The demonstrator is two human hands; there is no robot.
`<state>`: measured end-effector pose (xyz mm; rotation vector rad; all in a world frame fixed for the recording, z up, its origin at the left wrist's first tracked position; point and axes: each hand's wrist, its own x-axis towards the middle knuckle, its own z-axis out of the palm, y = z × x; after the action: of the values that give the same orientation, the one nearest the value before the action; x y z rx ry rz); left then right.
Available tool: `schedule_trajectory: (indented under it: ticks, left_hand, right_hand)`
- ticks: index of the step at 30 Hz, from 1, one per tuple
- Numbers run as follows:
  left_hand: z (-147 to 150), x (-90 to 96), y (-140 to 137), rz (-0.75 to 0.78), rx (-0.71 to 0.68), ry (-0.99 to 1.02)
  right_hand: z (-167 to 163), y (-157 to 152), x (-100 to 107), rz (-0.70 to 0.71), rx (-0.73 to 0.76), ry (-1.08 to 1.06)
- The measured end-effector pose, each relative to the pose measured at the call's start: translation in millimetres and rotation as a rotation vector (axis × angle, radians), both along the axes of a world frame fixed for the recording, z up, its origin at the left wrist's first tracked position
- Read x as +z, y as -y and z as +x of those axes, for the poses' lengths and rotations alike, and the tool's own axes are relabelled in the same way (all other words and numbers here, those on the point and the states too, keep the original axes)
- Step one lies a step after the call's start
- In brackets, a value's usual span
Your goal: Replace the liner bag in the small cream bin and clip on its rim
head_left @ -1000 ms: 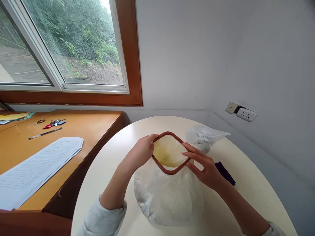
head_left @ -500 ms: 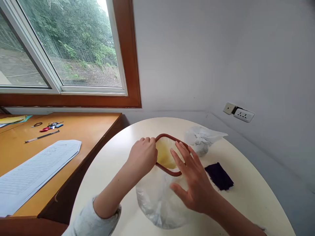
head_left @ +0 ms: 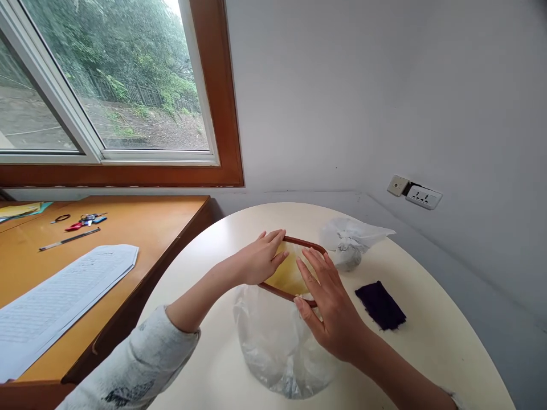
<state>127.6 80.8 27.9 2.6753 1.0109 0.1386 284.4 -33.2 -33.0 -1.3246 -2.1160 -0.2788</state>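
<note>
Left hand [head_left: 258, 262]: partly open, fingers straight, thumb parted — lying across the left side of the brown rim [head_left: 280, 291].
Right hand [head_left: 331, 304]: fingers spread, over the brown rim's right side, thumb at the near edge; I can't tell whether it grips.
Brown rim: over the round table [head_left: 200, 267], opening facing up; hands cover its ends, so the long axis is unclear.
Translucent plastic bag [head_left: 273, 341]: billowing out below, toward the person.

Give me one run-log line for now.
left hand: at brown rim; right hand: at rim, fingers spread; plastic bag: below rim; dark cloth: on table
</note>
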Motion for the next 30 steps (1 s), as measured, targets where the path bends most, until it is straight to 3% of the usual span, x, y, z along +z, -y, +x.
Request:
schedule_trajectory:
  ticks: [7,12,15,17,20,25,27,30]
  left_hand:
    - [-14,17.8,25,0.027,0.227,-0.038]
    - [-61,34.8,53,-0.028,0.250,-0.044]
    - [-87,30.1,57,-0.004,0.254,0.060]
    - [-96,17.4,58,-0.088,0.219,0.130]
    - [-95,-17.1,66,-0.257,0.202,0.291]
    - [-61,-85.9,90,-0.555,0.327,0.780]
    - [-43,-100.8,94,-0.663,0.343,0.874]
    - [-17,-107.8,89,-0.709,0.332,0.903]
  right_hand:
    - [26,-4,6,-0.042,0.112,0.034]
    - [54,-2,-3,-0.056,-0.147,-0.152]
    - [64,2,-7,-0.117,-0.228,-0.225]
    - [70,5,-10,-0.158,-0.254,-0.224]
    - [86,10,-19,-0.218,-0.328,-0.167]
    - [126,25,-62,-0.366,-0.551,-0.035]
    - [137,35,-82,-0.428,-0.578,0.011]
    - [144,48,-103,-0.452,-0.573,0.053]
